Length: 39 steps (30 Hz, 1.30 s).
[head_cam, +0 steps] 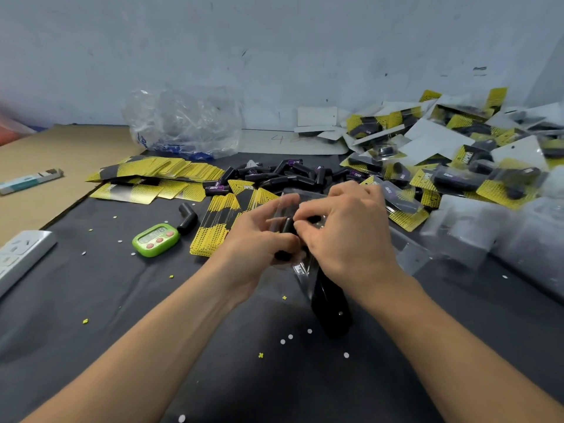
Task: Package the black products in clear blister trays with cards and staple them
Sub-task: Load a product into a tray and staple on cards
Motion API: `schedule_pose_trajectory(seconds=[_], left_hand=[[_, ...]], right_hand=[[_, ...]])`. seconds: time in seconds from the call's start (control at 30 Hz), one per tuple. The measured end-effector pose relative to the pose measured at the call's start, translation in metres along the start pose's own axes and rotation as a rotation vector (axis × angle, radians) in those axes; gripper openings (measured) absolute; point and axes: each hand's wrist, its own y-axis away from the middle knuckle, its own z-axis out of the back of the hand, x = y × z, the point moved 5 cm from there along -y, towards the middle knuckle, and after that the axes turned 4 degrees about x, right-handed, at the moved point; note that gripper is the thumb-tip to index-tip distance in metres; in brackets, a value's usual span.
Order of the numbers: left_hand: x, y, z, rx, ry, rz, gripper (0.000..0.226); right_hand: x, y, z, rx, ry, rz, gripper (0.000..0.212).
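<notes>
Blister tray (289,206) in left hand (256,239) holds black product (286,228).

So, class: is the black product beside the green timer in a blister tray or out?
Out: the black product lies bare on the dark mat beside the green timer, no tray or card around it.
</notes>
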Motion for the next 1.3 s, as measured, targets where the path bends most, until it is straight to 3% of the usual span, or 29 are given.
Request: schedule_pose_trajectory(seconds=[0.07, 0.13, 0.23, 0.37, 0.5, 0.63, 0.73, 0.8, 0.87, 0.93, 0.97, 1.13, 1.3], left_hand=[[0.0, -0.004, 0.005, -0.101, 0.03, -0.019, 0.073], [0.0, -0.006, 0.01, -0.165, 0.051, -0.043, 0.078], [-0.001, -0.005, 0.009, -0.128, 0.034, -0.065, 0.079], [-0.004, -0.001, 0.003, -0.063, -0.031, -0.075, 0.074], [-0.006, 0.001, -0.002, -0.067, -0.03, -0.067, 0.06], [-0.009, 0.002, 0.002, -0.116, -0.112, -0.068, 0.044], [-0.011, 0.002, 0.013, -0.251, -0.095, -0.077, 0.05], [-0.011, 0.0, 0.027, -0.359, -0.005, -0.037, 0.051], [-0.009, -0.003, 0.042, -0.455, 0.105, 0.022, 0.047], [-0.011, -0.004, 0.053, -0.518, 0.174, 0.045, 0.046], [-0.012, -0.004, 0.058, -0.543, 0.186, 0.043, 0.045], [-0.025, -0.007, 0.081, -0.605, 0.222, 0.025, 0.046], [-0.025, -0.006, 0.086, -0.591, 0.188, 0.059, 0.061]], right_hand=[[-0.005, 0.001, -0.001, -0.006, -0.08, -0.081, 0.017], [-0.015, 0.002, -0.001, -0.022, -0.181, -0.226, 0.035], [-0.032, 0.001, -0.01, 0.096, -0.403, -0.498, 0.057], [-0.037, 0.0, -0.025, 0.173, -0.856, -0.698, 0.011], [-0.039, -0.002, -0.025, 0.121, -0.987, -0.738, 0.016], [-0.04, 0.0, -0.032, 0.169, -0.987, -0.743, 0.016], [-0.039, 0.001, -0.036, 0.297, -1.002, -0.713, 0.007], [-0.053, -0.003, -0.029, 0.23, -0.944, -0.726, 0.004], [-0.076, -0.008, -0.014, 0.159, -0.594, -0.663, 0.008], [-0.091, -0.01, -0.004, 0.207, -0.207, -0.547, 0.014], [-0.095, -0.009, -0.004, 0.267, -0.124, -0.51, 0.015], [-0.091, -0.002, -0.034, 0.468, -0.147, -0.42, 0.011], [-0.069, -0.013, -0.083, 0.654, -0.291, -0.263, 0.053]])
